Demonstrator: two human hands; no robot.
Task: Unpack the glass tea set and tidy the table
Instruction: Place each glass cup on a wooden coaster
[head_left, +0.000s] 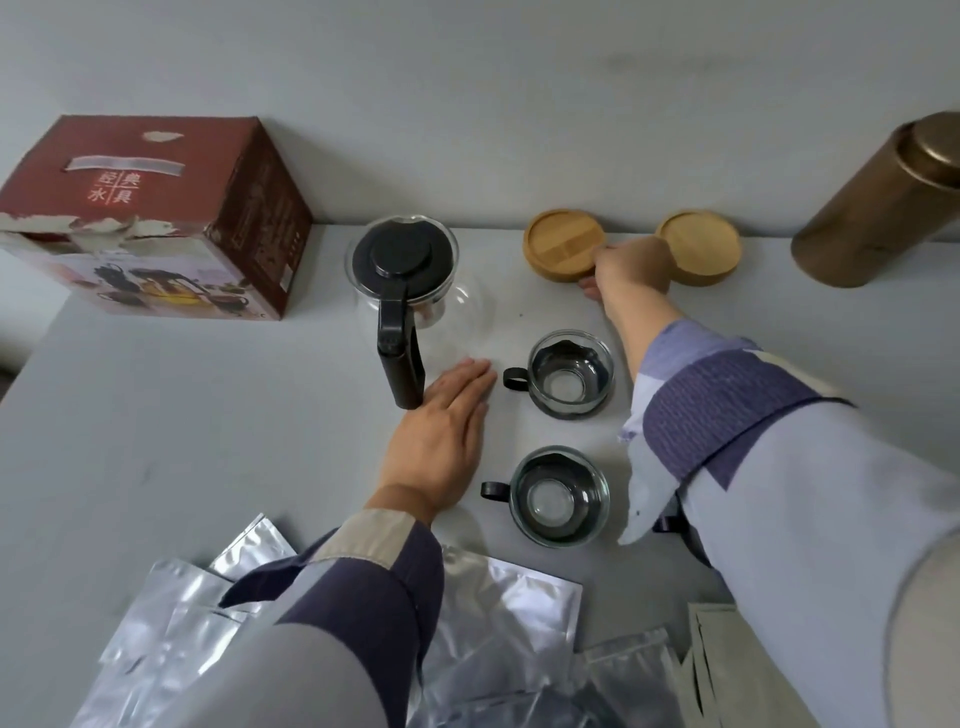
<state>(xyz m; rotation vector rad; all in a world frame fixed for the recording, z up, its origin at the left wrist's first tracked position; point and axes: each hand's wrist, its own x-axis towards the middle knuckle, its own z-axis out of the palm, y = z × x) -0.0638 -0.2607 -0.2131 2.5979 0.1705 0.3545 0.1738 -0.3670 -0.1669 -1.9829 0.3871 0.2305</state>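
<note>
A pale grey surface (156, 441) seen from above, with a person's two arms reaching over it. The unpacking looks done; the step in hand seems to be tidying, lining up the pieces.

Largest first: one red cardboard box (156, 208) stands at the far left, its top edge torn. One tall bronze canister (878, 202) lies tilted at the far right. At the near edge lies a loose heap of silver foil pouches (498, 613), at least four, overlapping so the exact count is unclear, with some beige paper packets (722, 670) to their right.

One glass teapot (410, 270) with a black lid and handle sits in the middle, far side. Two glass cups (570, 373) with black handles sit right of centre, one nearer than the other; a dark handle peeking from under the right sleeve may belong to a third.

Two round bamboo coasters (563, 244) lie far right of the teapot. The right hand (631, 270) reaches between them, its grip curled on the rim of the left coaster. The left hand (441, 431) rests flat, fingers straight and together, just beside the teapot handle, holding nothing.

The next move likely calls for shifting that coaster into place.
</note>
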